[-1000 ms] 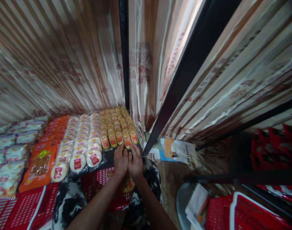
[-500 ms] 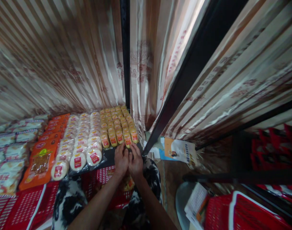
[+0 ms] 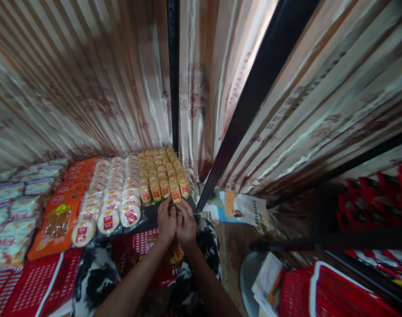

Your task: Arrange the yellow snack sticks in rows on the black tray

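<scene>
Small yellow-wrapped cakes [image 3: 155,189] with red labels stand in tight rows at the right end of a dark shelf [image 3: 151,215]. One wrapped cake [image 3: 175,193] in the front row juts slightly forward. My left hand [image 3: 167,220] has its fingers curled at that cake's lower left side. From the right, my right hand [image 3: 186,222] closes its fingers on the same cake's lower end. The two hands nearly touch, and the thumbs partly hide the contact. Left of the yellow rows stand round white packaged cakes [image 3: 130,215] in several columns.
Orange snack packs [image 3: 57,220] and white bags [image 3: 14,242] fill the shelf's left side. A red basket [image 3: 144,246] with yellow packets sits between my knees; another basket [image 3: 38,281] is at left. A black post [image 3: 234,127] slants beside the shelf, before curtains [image 3: 88,79]. A red basket [image 3: 339,295] stands lower right.
The view has shifted slightly, so the post and the things at right appear a little further left. Both hands stay at the same front-row cake with almost no movement.
</scene>
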`<state>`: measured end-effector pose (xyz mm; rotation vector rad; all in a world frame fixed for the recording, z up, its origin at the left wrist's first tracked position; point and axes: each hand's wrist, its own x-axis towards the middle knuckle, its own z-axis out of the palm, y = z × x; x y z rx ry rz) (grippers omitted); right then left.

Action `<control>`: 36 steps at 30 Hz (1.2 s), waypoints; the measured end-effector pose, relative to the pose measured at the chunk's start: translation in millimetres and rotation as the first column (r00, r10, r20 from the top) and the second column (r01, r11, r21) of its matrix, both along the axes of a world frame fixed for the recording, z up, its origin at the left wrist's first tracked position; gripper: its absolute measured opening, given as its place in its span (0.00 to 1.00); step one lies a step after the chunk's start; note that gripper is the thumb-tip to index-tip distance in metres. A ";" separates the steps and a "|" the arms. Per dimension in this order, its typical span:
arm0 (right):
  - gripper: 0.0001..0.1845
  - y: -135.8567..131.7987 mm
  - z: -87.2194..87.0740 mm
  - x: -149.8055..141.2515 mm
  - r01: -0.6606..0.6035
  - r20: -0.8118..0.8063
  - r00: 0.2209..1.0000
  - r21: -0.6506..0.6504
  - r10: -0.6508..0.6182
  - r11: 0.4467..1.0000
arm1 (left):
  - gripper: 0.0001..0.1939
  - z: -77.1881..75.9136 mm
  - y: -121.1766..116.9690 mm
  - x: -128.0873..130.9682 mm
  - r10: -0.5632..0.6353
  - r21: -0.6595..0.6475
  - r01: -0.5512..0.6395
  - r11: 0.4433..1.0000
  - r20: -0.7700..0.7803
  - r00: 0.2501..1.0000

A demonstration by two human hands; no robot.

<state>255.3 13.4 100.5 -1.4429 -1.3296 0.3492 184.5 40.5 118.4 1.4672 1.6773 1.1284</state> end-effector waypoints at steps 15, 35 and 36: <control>0.20 -25.5 -3.4 -14.0 -0.067 0.016 0.998 -0.055 0.068 0.996 | 0.14 4.4 -27.8 -12.0 -0.035 0.006 0.035 0.999 -0.025 0.999; 0.12 -51.1 -74.2 -55.0 -0.138 0.287 0.749 -0.814 0.597 0.564 | 0.12 -83.2 -80.2 -100.0 -0.411 -0.591 0.122 0.797 -0.384 0.827; 0.11 -47.8 -79.3 -54.4 -0.107 0.277 0.737 -0.853 0.616 0.512 | 0.12 -85.7 -80.3 -107.3 -0.451 -0.623 0.122 0.772 -0.403 0.796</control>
